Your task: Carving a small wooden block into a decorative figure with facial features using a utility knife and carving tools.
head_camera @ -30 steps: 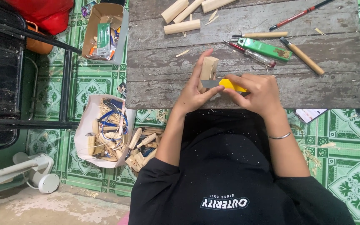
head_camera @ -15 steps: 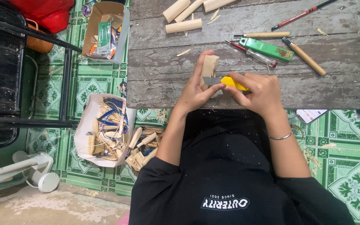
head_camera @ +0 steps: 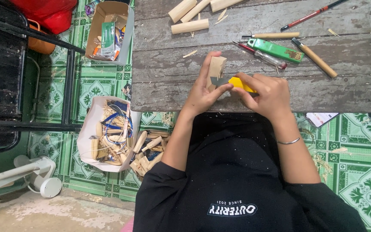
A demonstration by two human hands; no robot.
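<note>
My left hand grips a short pale wooden block held upright over the near edge of a weathered grey wooden table. My right hand holds a yellow-handled utility knife, its grey blade laid against the lower side of the block. My left thumb rests near the blade. Both hands sit close together just above the tabletop.
On the table lie pale wooden dowels, a green tool, a wooden-handled chisel, a screwdriver and a red pencil. On the green tiled floor stand a cardboard box and a white box of wood scraps. A black bench is at left.
The hands, block and knife stay almost where they were; the knife has shifted only slightly against the block.
</note>
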